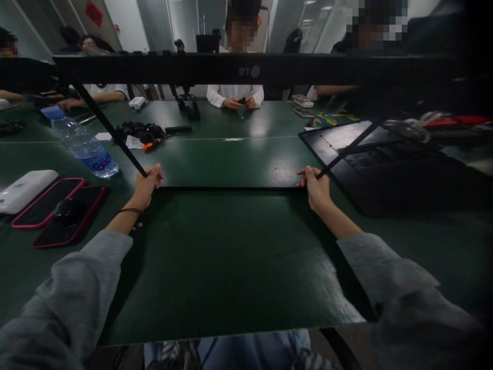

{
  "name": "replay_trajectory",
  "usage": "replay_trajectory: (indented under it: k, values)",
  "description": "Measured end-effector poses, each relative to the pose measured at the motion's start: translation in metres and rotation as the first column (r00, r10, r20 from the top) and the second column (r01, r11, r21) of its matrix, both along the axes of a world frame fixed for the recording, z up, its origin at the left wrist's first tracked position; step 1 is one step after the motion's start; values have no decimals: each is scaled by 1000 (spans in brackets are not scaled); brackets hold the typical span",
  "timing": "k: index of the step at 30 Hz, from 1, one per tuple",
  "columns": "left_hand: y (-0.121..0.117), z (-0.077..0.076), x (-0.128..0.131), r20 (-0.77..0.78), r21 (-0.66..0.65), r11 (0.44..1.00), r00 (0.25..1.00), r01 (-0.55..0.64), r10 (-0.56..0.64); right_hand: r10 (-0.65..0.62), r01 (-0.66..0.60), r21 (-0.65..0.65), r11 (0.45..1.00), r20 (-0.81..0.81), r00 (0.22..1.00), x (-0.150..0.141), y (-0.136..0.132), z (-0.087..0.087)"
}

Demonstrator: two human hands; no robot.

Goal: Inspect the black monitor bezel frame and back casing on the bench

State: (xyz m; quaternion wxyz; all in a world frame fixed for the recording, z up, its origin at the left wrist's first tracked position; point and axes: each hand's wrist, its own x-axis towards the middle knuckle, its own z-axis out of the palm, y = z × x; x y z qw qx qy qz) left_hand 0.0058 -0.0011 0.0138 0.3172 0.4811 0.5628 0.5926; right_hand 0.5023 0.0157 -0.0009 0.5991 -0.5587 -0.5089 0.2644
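A black LG monitor bezel (154, 70) stands tilted over the table as an open frame, and the tabletop shows through it. Its wide bar with the logo is uppermost and closest to the camera. Thin side strips run down from it to a far lower strip (231, 189). My left hand (146, 186) is closed around the lower left corner, and my right hand (316, 191) grips the lower right corner. The fingertips of both hands curl inward over the strip.
Left on the green table (231, 267) are a water bottle (82, 141), two red-edged phones (73, 218), a black mouse (66, 209) and a white device (29, 190). Right lies a large black panel (400, 180). Ahead, a person's hands (241, 103) hold something small and dark.
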Motion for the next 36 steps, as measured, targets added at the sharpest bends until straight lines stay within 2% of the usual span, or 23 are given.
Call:
replay_trajectory:
  k: [3,7,12,15,20,24,28,36]
  values:
    - [0,0,0,-18,36,999,999,-34,35,-33,33,5,999,40,999,-3,-4,6]
    - [1,1,-2,-21,93,982,986,-165,168,-85,80,37,996,137,987,-11,-13,19]
    - [2,1,-4,-17,118,960,966,-253,257,-59,50,61,997,175,983,-13,-16,22]
    - [3,-2,-5,-34,101,967,971,-234,239,-32,23,57,998,164,986,-8,-11,15]
    - [5,-3,-4,-48,59,990,990,-129,131,-22,28,-40,999,142,990,-2,-4,6]
    - [2,0,-1,-62,78,983,984,-164,169,-47,53,-36,998,154,987,-1,-4,6]
    - [-1,1,-1,-91,105,973,972,-207,216,-75,72,23,997,156,985,-1,-6,9]
    - [2,-2,-1,-70,46,996,995,-75,78,-74,83,-39,996,180,981,2,-6,9]
